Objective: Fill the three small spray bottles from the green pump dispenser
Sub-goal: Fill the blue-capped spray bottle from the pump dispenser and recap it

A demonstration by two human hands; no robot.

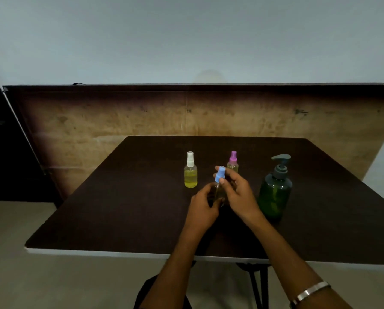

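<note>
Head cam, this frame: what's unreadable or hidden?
- Blue-capped bottle: body and fill level hidden by the left hand and right hand.
- Pink-capped bottle: lower body behind the right hand's fingers.
- Green pump dispenser: liquid level lost in dark tinted plastic.
- Whether the blue cap is being tightened or loosened: one still frame cannot tell.
</note>
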